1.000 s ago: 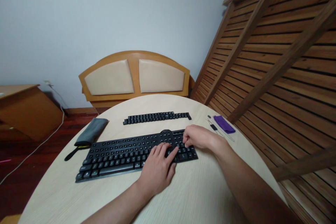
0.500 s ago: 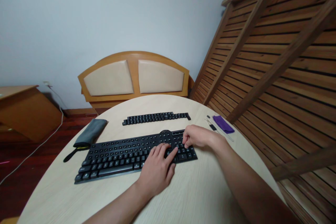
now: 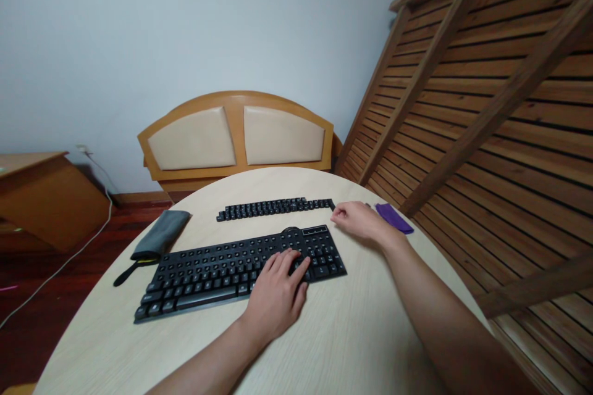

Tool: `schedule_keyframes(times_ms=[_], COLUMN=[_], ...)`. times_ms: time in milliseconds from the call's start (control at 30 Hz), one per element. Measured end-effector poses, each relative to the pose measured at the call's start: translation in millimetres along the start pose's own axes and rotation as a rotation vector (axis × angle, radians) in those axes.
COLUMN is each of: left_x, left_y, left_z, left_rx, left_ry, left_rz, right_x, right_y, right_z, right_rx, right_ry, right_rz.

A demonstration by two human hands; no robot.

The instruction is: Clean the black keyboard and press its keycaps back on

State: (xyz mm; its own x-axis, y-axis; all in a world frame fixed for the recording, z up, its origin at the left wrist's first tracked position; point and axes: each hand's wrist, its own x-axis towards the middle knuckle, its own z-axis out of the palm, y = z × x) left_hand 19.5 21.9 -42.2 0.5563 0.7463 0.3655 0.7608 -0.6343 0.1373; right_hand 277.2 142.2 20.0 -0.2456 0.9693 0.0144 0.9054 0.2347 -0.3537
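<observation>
A black keyboard [image 3: 199, 270] lies at a slant on the table, its upper rows showing bare key sockets and its lower rows still bearing keycaps. My left hand [image 3: 278, 290] rests flat on its right part, fingers stretched out over the keys. Beyond it, loose black keycaps [image 3: 264, 207] stand in tidy rows. My right hand [image 3: 356, 219] is just off the right end of those rows, thumb and fingers pinched together close to the tabletop. Whatever sits between these fingertips is too small and hidden to make out.
A grey cloth pouch [image 3: 162, 234] with a black strap lies on the left of the round pale table [image 3: 361, 333]. A folded purple cloth [image 3: 393, 218] is at the right, partly behind my right forearm. A wooden headboard [image 3: 238, 99] and a slatted panel [image 3: 500, 105] stand around the table.
My right hand has left the keyboard's number pad and moved away from me, to the right end of the keycap rows. My left hand stays on the keyboard, which has shifted very slightly.
</observation>
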Motion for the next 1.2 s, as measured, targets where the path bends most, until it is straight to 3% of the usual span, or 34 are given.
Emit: schedule_keyframes(times_ms=[100, 233, 400, 900, 1200], left_x=[0, 0, 0, 2, 1], left_y=[0, 0, -1, 1, 0], left_z=[0, 0, 0, -3, -3], left_rx=[0.001, -0.003, -0.012, -0.019, -0.013], left_ry=[-0.003, 0.005, 0.016, -0.018, -0.024], left_rz=[0.005, 0.008, 0.006, 0.000, 0.002], right_x=[7, 12, 14, -2, -2], right_y=[16, 25, 27, 15, 14], right_z=[16, 36, 44, 2, 0], right_rx=[-0.129, -0.171, -0.207, -0.271, -0.227], right_ry=[0.137, 0.152, 0.148, -0.147, -0.093], right_rz=[0.074, 0.099, 0.106, 0.066, 0.037])
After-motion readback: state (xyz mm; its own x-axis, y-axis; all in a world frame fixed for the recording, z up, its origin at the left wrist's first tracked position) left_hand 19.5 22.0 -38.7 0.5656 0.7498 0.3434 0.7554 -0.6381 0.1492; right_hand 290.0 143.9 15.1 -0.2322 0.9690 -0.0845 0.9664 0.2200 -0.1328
